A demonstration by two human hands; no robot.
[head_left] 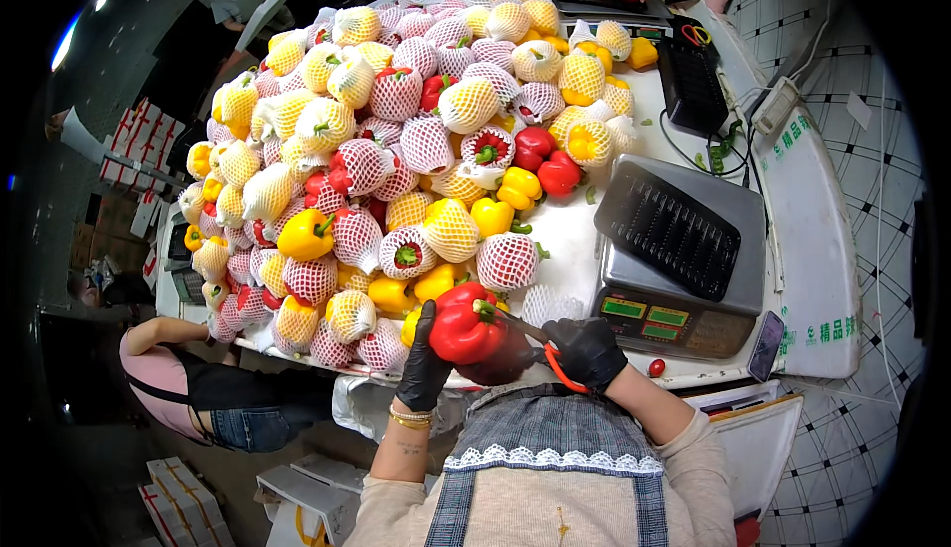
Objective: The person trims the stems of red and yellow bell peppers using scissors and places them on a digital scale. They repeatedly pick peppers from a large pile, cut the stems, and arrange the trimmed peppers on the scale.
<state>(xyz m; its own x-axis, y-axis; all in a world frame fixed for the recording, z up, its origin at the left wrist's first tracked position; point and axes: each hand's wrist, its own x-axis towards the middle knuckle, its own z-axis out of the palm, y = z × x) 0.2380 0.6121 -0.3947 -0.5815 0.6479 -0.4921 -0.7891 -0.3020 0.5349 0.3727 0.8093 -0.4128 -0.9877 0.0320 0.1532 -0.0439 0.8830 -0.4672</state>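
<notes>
the left hand grips a red pepper (stem pointing right) at the table's near edge; the right hand, closed around orange-handled scissors, holds blades at that stem.

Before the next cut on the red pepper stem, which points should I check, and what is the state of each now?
1. Left hand grips the red pepper: ok.
2. Right hand holds the orange-handled scissors: ok.
3. Blades meet the green stem: cannot tell.
4. Left fingers away from the blades: ok.
5. Scale platform free of peppers: ok.
6. Pepper pile stable near the table edge: cannot tell.
</notes>
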